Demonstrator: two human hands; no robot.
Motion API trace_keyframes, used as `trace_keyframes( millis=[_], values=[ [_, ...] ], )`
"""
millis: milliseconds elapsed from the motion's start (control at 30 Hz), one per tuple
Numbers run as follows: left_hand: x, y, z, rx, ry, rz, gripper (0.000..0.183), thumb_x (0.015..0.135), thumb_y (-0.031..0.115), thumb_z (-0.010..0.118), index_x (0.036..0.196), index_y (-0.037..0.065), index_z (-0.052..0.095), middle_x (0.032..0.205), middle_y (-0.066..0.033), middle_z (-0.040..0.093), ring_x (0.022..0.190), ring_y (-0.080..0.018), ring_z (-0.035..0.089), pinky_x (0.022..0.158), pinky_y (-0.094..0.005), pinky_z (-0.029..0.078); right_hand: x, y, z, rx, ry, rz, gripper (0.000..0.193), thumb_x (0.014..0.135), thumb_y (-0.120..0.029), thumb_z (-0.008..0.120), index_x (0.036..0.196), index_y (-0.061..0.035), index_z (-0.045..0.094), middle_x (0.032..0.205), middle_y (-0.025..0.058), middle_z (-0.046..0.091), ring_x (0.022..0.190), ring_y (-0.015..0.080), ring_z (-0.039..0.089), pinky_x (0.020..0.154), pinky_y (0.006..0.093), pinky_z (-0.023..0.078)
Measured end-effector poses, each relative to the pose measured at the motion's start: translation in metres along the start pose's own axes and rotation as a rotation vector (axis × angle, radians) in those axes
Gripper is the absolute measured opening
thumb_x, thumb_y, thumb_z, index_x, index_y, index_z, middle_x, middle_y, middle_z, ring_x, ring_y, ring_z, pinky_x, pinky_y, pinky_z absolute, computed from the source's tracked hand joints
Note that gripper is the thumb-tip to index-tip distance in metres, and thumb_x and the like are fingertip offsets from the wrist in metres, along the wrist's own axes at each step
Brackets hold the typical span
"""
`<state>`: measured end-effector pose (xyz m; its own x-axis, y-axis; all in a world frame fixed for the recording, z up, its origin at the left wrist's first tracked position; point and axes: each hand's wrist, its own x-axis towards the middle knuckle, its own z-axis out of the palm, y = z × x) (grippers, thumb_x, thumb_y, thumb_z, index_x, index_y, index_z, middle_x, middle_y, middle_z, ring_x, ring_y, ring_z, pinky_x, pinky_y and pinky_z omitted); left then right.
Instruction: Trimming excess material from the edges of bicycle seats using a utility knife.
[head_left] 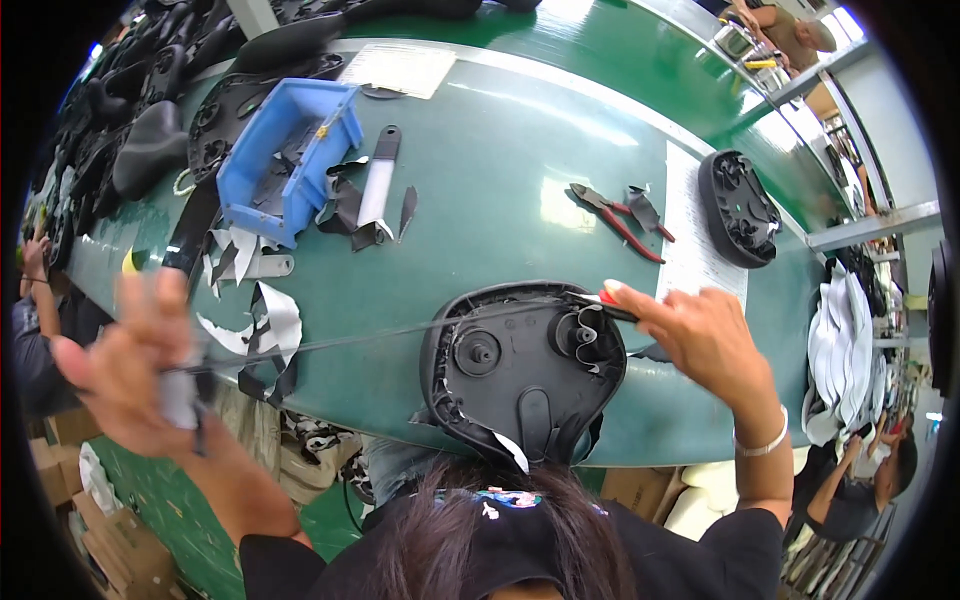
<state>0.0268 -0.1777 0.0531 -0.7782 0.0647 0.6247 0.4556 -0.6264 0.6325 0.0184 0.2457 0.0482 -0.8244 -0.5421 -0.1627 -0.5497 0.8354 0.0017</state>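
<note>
A black saddle (535, 400) lies underside up at the table's near edge, its cover folded over the rim with ragged white bits showing. My right hand (700, 335) is closed around a small tool with a red-and-black handle (614, 302), its tip at the saddle's upper right rim. At the left, my left hand (140, 360) is raised and blurred by motion. A long thin dark strip (350, 343) stretches taut from it to the saddle's rim. A greyish scrap hangs by the left palm.
Red-handled pliers (625, 222) lie beyond the saddle. A blue bin (290, 160), a white-and-black flat tool (380, 180) and cut scraps (270, 325) are on the green table (470, 180). Another saddle (740, 208) sits at the far right. Other people work nearby.
</note>
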Motion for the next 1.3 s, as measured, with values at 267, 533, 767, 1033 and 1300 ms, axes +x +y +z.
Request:
trace_keyframes(
  millis=[267,533,767,1033,1300],
  values=[
    [0.02,-0.117,-0.076,-0.16,-0.217,-0.588,0.018,0.087,0.018,0.059,0.097,0.004,0.059,0.072,-0.0007,0.054,0.052,-0.0089,0.051,0.046,-0.0189,0.038,-0.047,-0.044,0.005,0.023,0.054,0.221,0.056,0.081,-0.016,0.066,0.134,-0.0184,0.049,0.055,0.0042,0.05,0.043,0.0215,0.048,0.043,0.0344,0.034],
    [0.022,-0.181,0.062,1.313,-0.829,-0.363,0.022,0.075,0.024,0.072,0.082,0.005,0.063,0.073,-0.0056,0.057,0.082,-0.0236,0.048,0.076,-0.0376,0.04,-0.028,-0.016,0.003,0.186,0.153,0.166,0.056,0.081,-0.015,0.066,0.134,-0.0212,0.048,0.053,0.0025,0.049,0.044,0.0218,0.049,0.043,0.0348,0.033],
    [0.024,-0.19,0.07,0.031,-0.278,-0.591,0.035,0.097,0.034,0.045,0.076,0.006,0.05,0.062,-0.002,0.051,0.06,-0.0182,0.058,0.088,-0.042,0.048,-0.021,-0.02,-0.004,0.035,-0.03,0.08,0.053,0.084,-0.021,0.064,0.134,-0.0199,0.047,0.053,0.0025,0.049,0.041,0.0211,0.049,0.041,0.035,0.031],
    [0.099,-0.157,0.111,-0.363,-0.024,-0.375,0.03,0.096,0.019,0.043,0.068,0.012,0.038,0.058,0.0052,0.029,0.046,-0.0047,0.023,0.042,-0.0209,0.02,-0.082,-0.063,0.034,0.064,0.018,0.35,0.055,0.084,-0.02,0.064,0.135,-0.0138,0.047,0.055,0.0063,0.052,0.042,0.0247,0.052,0.041,0.0376,0.037],
    [0.093,-0.069,0.084,-0.014,0.211,0.728,0.022,0.088,0.009,0.046,0.065,0.011,0.045,0.065,0.0023,0.044,0.052,-0.0084,0.039,0.048,-0.0201,0.031,-0.115,-0.117,0.077,0.901,0.318,0.496,0.057,0.088,-0.019,0.063,0.14,-0.0109,0.039,0.085,0.0168,0.068,0.064,0.0261,0.068,0.061,0.0311,0.052]
  ],
)
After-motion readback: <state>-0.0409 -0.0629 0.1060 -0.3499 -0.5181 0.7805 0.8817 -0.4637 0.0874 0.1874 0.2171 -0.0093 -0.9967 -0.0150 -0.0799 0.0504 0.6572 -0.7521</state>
